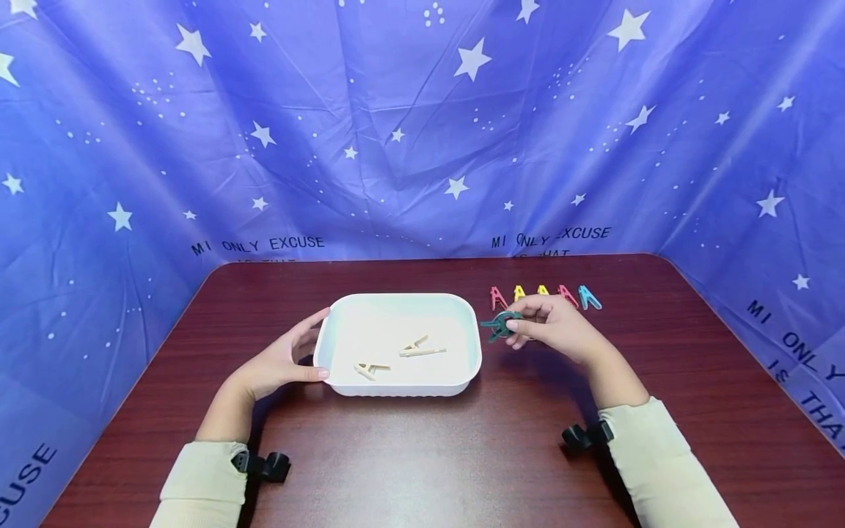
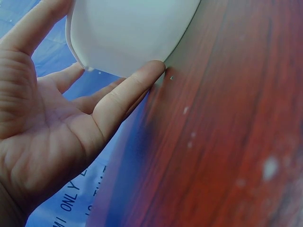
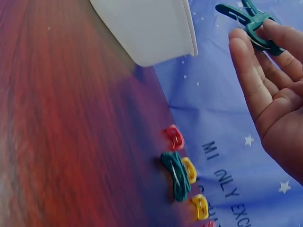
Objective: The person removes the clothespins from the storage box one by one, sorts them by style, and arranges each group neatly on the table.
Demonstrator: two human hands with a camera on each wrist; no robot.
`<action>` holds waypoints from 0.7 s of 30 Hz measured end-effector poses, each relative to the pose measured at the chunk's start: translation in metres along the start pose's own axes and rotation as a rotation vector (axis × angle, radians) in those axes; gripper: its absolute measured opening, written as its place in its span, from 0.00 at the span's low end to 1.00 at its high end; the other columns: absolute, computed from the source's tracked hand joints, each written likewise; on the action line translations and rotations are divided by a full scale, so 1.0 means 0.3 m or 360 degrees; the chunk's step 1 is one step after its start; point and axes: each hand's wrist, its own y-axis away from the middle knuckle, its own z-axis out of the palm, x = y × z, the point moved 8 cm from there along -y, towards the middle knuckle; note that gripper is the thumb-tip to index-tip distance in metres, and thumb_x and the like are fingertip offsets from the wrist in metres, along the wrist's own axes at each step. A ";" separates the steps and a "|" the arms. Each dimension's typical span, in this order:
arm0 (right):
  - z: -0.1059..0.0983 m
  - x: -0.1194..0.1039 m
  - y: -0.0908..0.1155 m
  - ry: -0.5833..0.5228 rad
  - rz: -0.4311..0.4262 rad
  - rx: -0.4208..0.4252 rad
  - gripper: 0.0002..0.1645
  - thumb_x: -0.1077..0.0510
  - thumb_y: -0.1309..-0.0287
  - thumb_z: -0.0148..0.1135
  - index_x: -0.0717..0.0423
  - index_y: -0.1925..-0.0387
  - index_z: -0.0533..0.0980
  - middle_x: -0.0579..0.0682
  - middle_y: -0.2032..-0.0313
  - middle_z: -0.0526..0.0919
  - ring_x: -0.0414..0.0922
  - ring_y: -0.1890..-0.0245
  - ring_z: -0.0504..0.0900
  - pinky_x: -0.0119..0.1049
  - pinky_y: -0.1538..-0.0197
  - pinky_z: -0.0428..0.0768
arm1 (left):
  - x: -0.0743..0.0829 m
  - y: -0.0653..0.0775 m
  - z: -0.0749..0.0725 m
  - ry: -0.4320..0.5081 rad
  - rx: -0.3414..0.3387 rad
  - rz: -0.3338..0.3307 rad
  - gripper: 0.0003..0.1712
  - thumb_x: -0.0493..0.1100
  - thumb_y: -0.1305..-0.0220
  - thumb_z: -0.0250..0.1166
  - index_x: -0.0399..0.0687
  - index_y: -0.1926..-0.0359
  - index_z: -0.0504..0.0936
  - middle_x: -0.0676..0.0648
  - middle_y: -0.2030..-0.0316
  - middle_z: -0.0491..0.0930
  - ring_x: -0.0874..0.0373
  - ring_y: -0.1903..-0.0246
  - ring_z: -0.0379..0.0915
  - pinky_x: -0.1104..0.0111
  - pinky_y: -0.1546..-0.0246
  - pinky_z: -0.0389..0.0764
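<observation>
In the head view, a white tray [image 1: 403, 390] stands on the table. My left hand [image 1: 284, 359] holds its left end, thumb at the near corner and fingers toward the far corner; the left wrist view shows the fingertips on the tray wall [image 2: 128, 42]. Two cream clothespins, a nearer one [image 1: 372, 368] and a longer one [image 1: 422, 352], lie inside. Just off the tray's right side, my right hand [image 1: 554, 326] pinches a dark green clothespin [image 1: 498, 325] between thumb and fingers. The right wrist view shows this green clothespin [image 3: 255, 23] held up, its handles in the fingers.
Behind my right hand is a row of clothespins: a red one [image 1: 498, 298], two yellow ones, another red one and a blue one [image 1: 589, 297]. A second green clothespin [image 3: 176, 176] lies beside them on the dark wooden table [image 1: 422, 455]. A starry blue cloth [image 1: 396, 183] surrounds the table.
</observation>
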 end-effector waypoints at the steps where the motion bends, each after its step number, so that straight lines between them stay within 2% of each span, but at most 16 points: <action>1: -0.004 0.002 0.006 -0.0032 -0.0012 -0.0009 0.08 0.69 0.37 0.59 0.72 0.57 0.76 0.59 0.67 0.85 0.57 0.71 0.85 0.50 0.66 0.83 | 0.001 0.000 0.000 0.0000 0.0000 0.0003 0.58 0.34 0.48 0.73 0.49 0.23 0.47 0.30 0.33 0.60 0.33 0.36 0.58 0.63 0.46 0.71; 5: -0.023 0.012 0.026 -0.0104 -0.0022 -0.0010 0.09 0.70 0.35 0.57 0.76 0.57 0.74 0.57 0.67 0.85 0.61 0.71 0.85 0.49 0.66 0.83 | 0.000 0.001 0.001 0.0011 -0.0005 0.0005 0.58 0.35 0.48 0.73 0.49 0.23 0.47 0.30 0.33 0.59 0.32 0.36 0.58 0.64 0.46 0.72; 13: -0.076 0.020 0.054 -0.0163 -0.0030 0.0035 0.10 0.70 0.34 0.55 0.78 0.57 0.72 0.62 0.68 0.85 0.56 0.70 0.86 0.48 0.65 0.83 | 0.000 0.002 -0.001 0.0006 -0.0005 0.0011 0.58 0.34 0.47 0.73 0.49 0.23 0.47 0.30 0.33 0.60 0.32 0.36 0.58 0.64 0.47 0.73; 18: -0.129 0.045 0.079 -0.0149 0.0000 0.0099 0.07 0.73 0.38 0.57 0.71 0.58 0.75 0.55 0.66 0.86 0.53 0.70 0.86 0.44 0.64 0.83 | 0.002 0.002 0.000 0.0014 -0.0012 0.0014 0.58 0.35 0.47 0.73 0.49 0.23 0.47 0.31 0.33 0.60 0.32 0.36 0.57 0.65 0.47 0.72; 21: -0.165 0.063 0.097 -0.0157 0.0030 0.0143 0.10 0.75 0.41 0.58 0.64 0.59 0.78 0.51 0.65 0.86 0.48 0.70 0.86 0.42 0.64 0.83 | 0.001 0.004 0.000 0.0018 -0.0018 0.0015 0.58 0.35 0.47 0.73 0.49 0.23 0.47 0.31 0.32 0.59 0.33 0.35 0.57 0.65 0.46 0.72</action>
